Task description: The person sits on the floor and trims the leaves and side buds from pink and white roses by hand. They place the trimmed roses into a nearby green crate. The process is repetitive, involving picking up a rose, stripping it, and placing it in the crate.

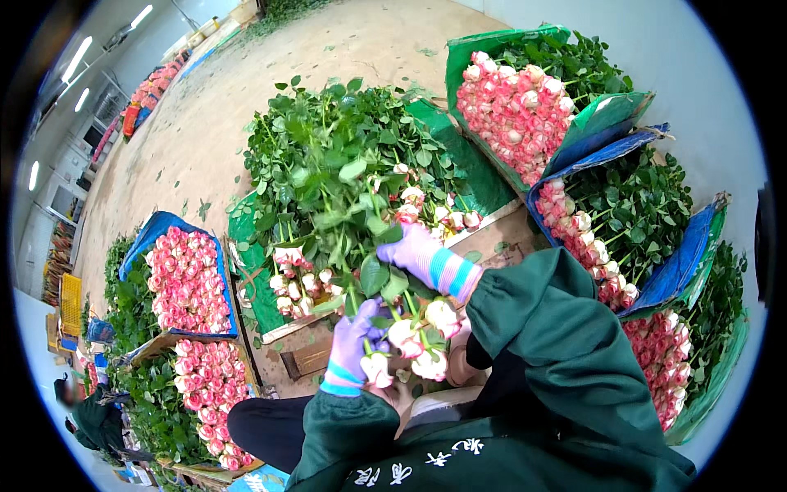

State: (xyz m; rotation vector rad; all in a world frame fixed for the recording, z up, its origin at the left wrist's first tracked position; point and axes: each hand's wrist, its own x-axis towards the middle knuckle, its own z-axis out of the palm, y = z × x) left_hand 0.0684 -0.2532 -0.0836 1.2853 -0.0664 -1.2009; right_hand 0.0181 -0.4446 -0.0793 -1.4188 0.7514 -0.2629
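Observation:
In a purple glove with blue bands, my left hand (pixel 356 341) grips rose stems close to their heads. Below and beside it hang several white-and-pink roses (pixel 424 338), heads towards me. My right hand (pixel 421 255), in a matching striped glove, is closed around the leafy stems (pixel 375 273) higher up; leaves hide part of its fingers. Just beyond both hands a large pile of leafy roses (pixel 344 160) lies on a green sheet (pixel 486 175), with some blooms (pixel 301 286) facing me along its near edge.
On the right stand green and blue wraps (pixel 615 132) packed with pink roses (pixel 516 111). More rose bundles (pixel 187 280) stand on the left. A wooden block (pixel 307 360) lies near my feet. Loose leaves dot the floor (pixel 209 141). Another person (pixel 98 415) is at the far left.

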